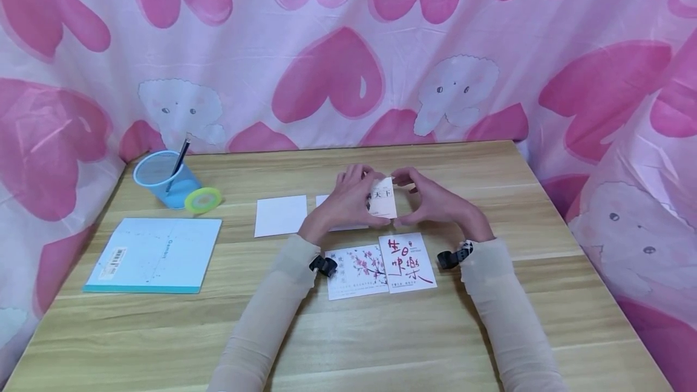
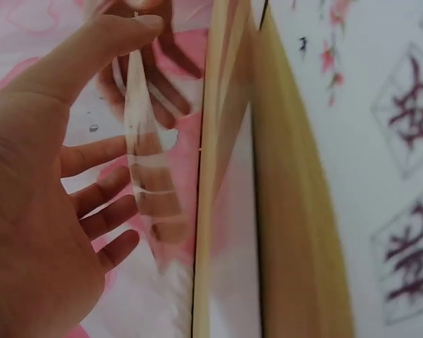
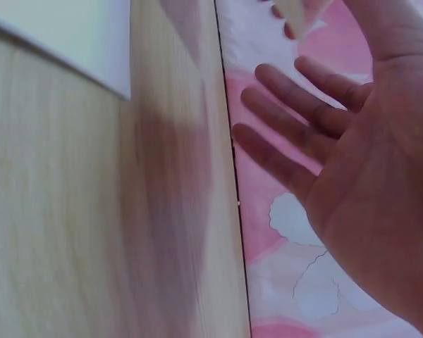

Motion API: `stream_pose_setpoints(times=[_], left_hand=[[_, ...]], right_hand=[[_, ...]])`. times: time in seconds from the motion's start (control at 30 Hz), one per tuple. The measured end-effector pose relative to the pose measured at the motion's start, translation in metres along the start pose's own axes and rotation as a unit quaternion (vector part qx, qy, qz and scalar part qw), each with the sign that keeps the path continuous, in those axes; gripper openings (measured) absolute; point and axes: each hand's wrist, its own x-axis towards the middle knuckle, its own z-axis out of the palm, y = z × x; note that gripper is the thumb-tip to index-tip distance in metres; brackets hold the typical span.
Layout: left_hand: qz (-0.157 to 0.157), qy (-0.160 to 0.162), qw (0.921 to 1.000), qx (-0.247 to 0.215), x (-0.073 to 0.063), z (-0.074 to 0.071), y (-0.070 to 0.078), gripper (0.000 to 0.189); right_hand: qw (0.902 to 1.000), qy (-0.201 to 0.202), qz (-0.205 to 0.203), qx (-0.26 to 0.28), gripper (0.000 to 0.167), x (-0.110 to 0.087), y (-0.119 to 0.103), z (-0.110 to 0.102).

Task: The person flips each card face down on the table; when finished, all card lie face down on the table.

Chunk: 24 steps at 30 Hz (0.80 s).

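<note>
My left hand [image 1: 350, 197] holds a small cream card [image 1: 384, 198] with dark printed characters, thumb at its lower edge, fingers around the upper side. In the left wrist view that card [image 2: 142, 134] looks narrow and glossy, nearly edge-on. Facing it, my right hand [image 1: 435, 198] has its thumb and index fingertip close to the card's right corners; whether they touch is unclear. Loosely extended fingers [image 3: 296, 113] show in the right wrist view. Below lie a blossom card [image 1: 356, 272] and a card with red characters [image 1: 407, 262]. My left hand partly covers a white card [image 1: 348, 227].
Another white card [image 1: 281, 215] lies to the left. Farther left are a light-blue notebook [image 1: 155, 254], a blue mesh cup [image 1: 173, 183] with a pen [image 1: 181, 158], and a yellow-green round item [image 1: 203, 200]. A heart-patterned curtain [image 1: 327, 77] hangs behind the wooden table [image 1: 381, 343].
</note>
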Motion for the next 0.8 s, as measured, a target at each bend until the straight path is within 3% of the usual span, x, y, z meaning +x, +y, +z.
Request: stream_pose_setpoints(times=[0.27, 0.43, 0.57, 0.8], left_hand=[[0.034, 0.026, 0.9961, -0.077, 0.0018, -0.0024, 0.0087, 0.101], [0.039, 0.042, 0.9879, -0.144, 0.0010, -0.0025, 0.0085, 0.099], [0.045, 0.046, 0.9823, -0.176, -0.0006, -0.0051, 0.0060, 0.100], [0.053, 0.047, 0.9788, -0.192, -0.0016, -0.0104, 0.0039, 0.101]], right_hand=[[0.9991, -0.023, -0.020, 0.030, 0.102, 0.0024, 0.0036, 0.0042], [0.9971, -0.035, -0.031, 0.060, 0.105, 0.0028, -0.0050, 0.0070], [0.9985, -0.015, -0.024, 0.046, 0.100, 0.0027, -0.0054, 0.0066], [0.9996, 0.018, -0.016, -0.017, 0.092, 0.0036, -0.0014, 0.0042]])
